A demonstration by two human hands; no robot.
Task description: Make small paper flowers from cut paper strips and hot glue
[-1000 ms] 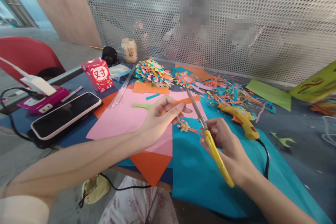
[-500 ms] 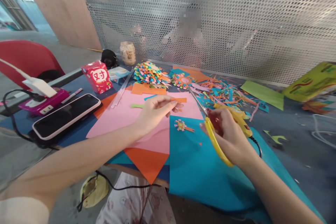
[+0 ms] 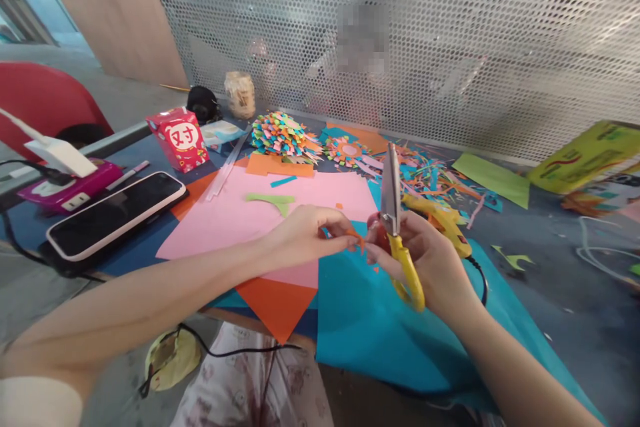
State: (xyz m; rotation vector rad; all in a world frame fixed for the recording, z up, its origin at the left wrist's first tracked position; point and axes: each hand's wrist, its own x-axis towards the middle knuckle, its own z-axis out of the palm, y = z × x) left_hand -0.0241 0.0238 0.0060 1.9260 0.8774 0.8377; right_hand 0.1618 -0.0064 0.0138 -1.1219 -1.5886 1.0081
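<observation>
Left hand (image 3: 307, 237) grip pinches orange scrap (image 3: 356, 237) over blue sheet (image 3: 380, 333). Right hand (image 3: 433, 263), at scrap's 3 o'clock, grip closed round scissors (image 3: 391, 193), blades shut, pointing 12 o'clock. Advise: hold scrap taut, fingertips clear.

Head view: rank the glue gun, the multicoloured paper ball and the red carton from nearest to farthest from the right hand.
1. Glue gun, just behind the right hand.
2. Multicoloured paper ball, farther back and to the left.
3. Red carton, farthest left.

Left hand (image 3: 300, 235) pinches its fingers (image 3: 339, 229) together beside the fist-curled right hand (image 3: 431, 261).
</observation>
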